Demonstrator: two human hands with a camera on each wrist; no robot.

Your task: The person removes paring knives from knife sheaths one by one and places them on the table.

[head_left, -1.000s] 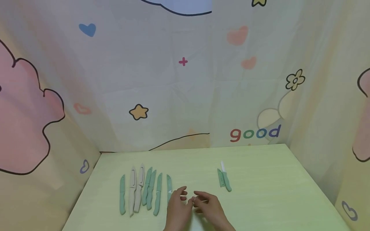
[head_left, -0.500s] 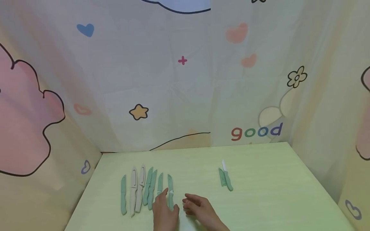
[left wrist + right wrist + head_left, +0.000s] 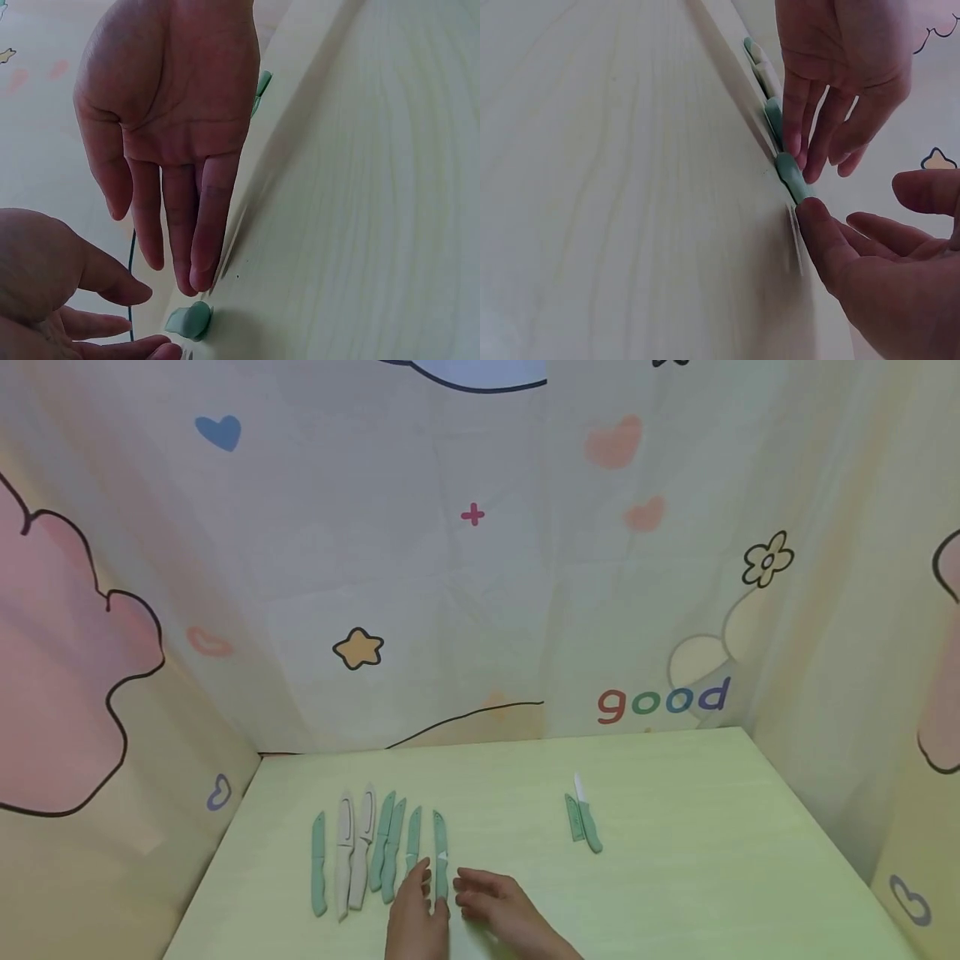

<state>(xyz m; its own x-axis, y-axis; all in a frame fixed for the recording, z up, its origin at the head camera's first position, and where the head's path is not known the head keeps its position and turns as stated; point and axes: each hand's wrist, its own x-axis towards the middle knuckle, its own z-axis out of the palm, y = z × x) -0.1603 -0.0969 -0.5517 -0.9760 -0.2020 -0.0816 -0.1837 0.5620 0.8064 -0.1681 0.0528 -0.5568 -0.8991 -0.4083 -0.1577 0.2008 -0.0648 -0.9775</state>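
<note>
A green sheathed knife [image 3: 441, 847] lies at the right end of a row, its tip away from me. My left hand [image 3: 418, 917] is at its left, fingers extended over the lower part of the neighbouring green knife [image 3: 413, 835] and partly hiding it. To the right, my right hand [image 3: 501, 903] has loosely bent fingers close to the handle. In the right wrist view, a right fingertip overlaps the near end of the green handle [image 3: 789, 174]; whether it touches I cannot tell. Neither hand grips anything.
Further left lie more sheathed knives: two green ones [image 3: 388, 852] side by side, two pale ones [image 3: 360, 860], and a green one [image 3: 318, 864] at the end. At the right, an unsheathed knife [image 3: 588, 827] lies beside its green sheath [image 3: 573, 818]. Printed curtains surround the table [image 3: 675, 860].
Both hands began close together right of the row. They have moved left, the left hand more, and now stand on either side of the rightmost row knife. The knives have not visibly moved.
</note>
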